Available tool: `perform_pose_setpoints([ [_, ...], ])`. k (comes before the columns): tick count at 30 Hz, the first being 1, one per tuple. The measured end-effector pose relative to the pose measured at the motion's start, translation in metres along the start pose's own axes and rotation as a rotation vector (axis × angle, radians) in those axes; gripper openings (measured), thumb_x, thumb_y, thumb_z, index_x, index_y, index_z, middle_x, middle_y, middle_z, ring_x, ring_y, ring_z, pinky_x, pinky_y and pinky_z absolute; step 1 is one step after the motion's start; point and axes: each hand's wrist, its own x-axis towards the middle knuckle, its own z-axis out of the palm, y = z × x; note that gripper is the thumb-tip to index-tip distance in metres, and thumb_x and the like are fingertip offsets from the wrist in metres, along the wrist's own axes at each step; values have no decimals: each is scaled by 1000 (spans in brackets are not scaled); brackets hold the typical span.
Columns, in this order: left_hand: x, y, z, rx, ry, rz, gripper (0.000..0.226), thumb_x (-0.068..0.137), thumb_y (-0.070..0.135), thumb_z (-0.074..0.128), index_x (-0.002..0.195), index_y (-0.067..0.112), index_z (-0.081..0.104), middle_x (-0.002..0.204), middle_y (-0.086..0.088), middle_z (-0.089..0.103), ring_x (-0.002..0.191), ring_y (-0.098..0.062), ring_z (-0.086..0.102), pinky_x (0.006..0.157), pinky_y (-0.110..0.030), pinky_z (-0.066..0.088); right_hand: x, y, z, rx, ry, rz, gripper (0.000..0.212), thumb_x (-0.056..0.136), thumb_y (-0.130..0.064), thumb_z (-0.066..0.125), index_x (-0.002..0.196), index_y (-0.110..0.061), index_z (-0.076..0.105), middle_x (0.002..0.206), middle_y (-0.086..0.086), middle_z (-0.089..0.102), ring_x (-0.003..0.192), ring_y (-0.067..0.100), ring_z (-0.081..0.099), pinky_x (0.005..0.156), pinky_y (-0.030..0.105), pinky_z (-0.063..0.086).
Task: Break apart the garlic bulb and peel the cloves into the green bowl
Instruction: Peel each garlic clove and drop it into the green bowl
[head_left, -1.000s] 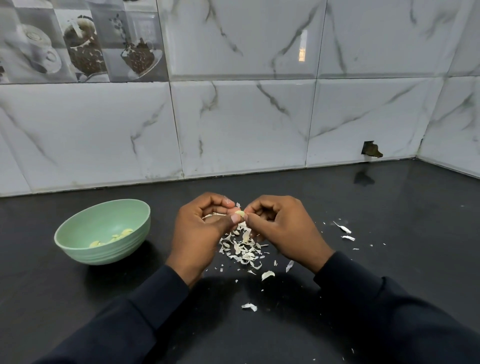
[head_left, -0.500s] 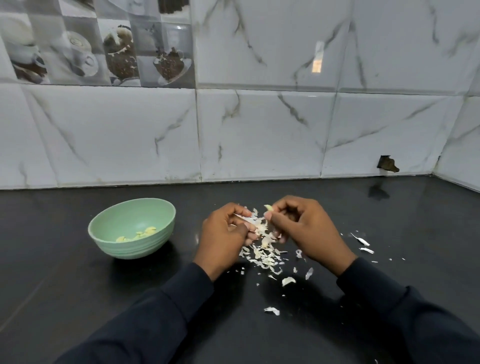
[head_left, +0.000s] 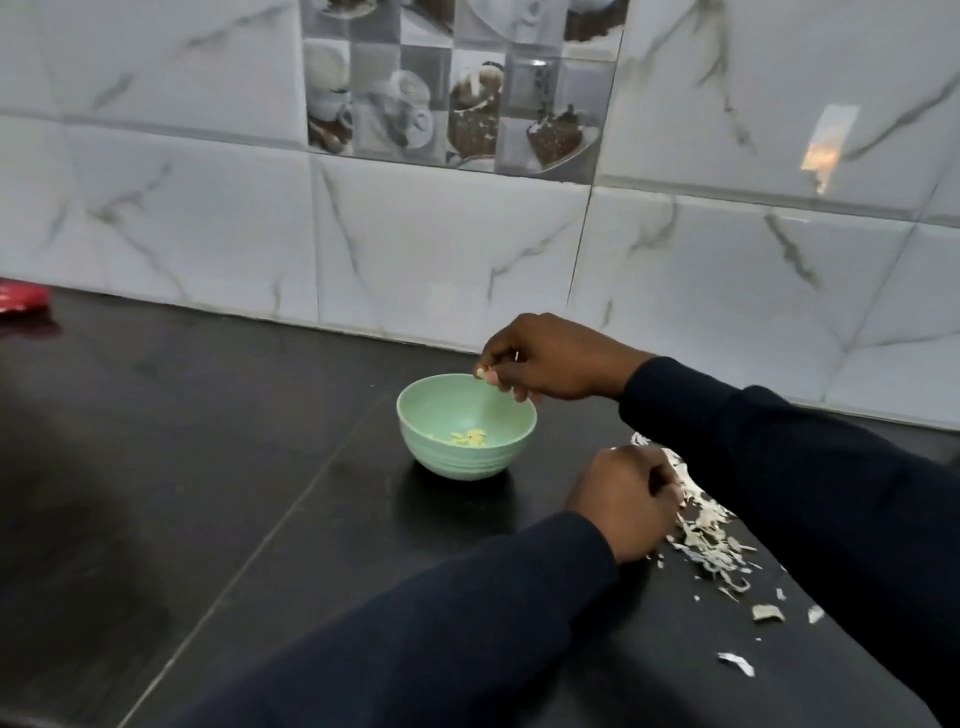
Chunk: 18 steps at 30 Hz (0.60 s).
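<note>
We see a marble-tiled wall (head_left: 467, 249) behind a black worktop (head_left: 208, 467). The right sleeve (head_left: 805, 493) lies across the heap of papery skins (head_left: 706, 540) and hides part of it. The green bowl (head_left: 457, 457) stands on the worktop, left of the heap. The right hand (head_left: 550, 364) hovers over the bowl's far rim, pinching a garlic clove (head_left: 482, 373). The left hand (head_left: 621, 499) is curled beside the skins; we cannot tell whether it holds anything. Peeled cloves (head_left: 470, 438) lie in the bowl. A red object (head_left: 21, 301) sits at the far left edge.
</note>
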Motion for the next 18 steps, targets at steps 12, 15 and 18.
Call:
perform_pose_setpoints([
  [12,10,-20,8,-4,62,66,8,86,12,71,82,18,76,81,8,74,76,-2,66,68,-8,41,-95,18,-83,187,162,82,24,95,0,55,108,-5,74,87,16,74,69,19,71,56,29,53],
  [15,7,-19,9,15,79,88,9,86,13,74,81,20,75,75,12,72,72,5,63,67,-6,41,-160,44,-117,263,172,162,28,95,5,50,109,-2,73,94,22,73,73,23,70,57,29,53],
  [18,4,-14,14,-18,67,75,12,87,15,75,79,24,73,72,14,70,64,-3,66,67,-27,55,-228,88,-128,263,171,319,26,95,7,51,107,0,73,92,20,75,73,22,70,58,29,54],
])
